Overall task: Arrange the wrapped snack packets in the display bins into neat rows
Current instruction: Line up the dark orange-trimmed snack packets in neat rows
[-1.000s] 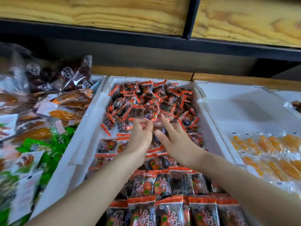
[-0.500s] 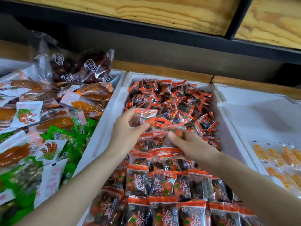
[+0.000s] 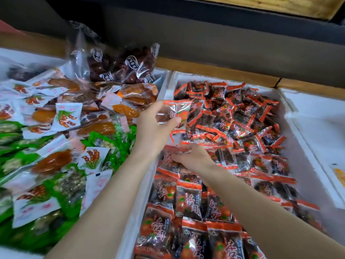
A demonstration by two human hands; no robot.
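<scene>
A white foam bin [image 3: 169, 86] holds many small orange-and-clear snack packets. Its far half is a loose heap [image 3: 242, 118]; the near half lies in rows [image 3: 190, 212]. My left hand [image 3: 155, 126] is raised over the bin's left edge and pinches one packet [image 3: 177, 111] between thumb and fingers. Lower and a little to the right, my right hand [image 3: 192, 157] grips a small bunch of packets [image 3: 177, 147] just above the rows.
On the left, a bin [image 3: 56, 128] is piled with mixed green, white and orange snack packs, and a clear bag of dark fruit [image 3: 121, 66] stands at its back. A white foam bin [image 3: 317, 113] sits on the right. A dark shelf wall runs behind.
My left hand has lifted one packet up and to the left, out of the heap. My right hand has drawn back toward me with packets. The view has swung to the left.
</scene>
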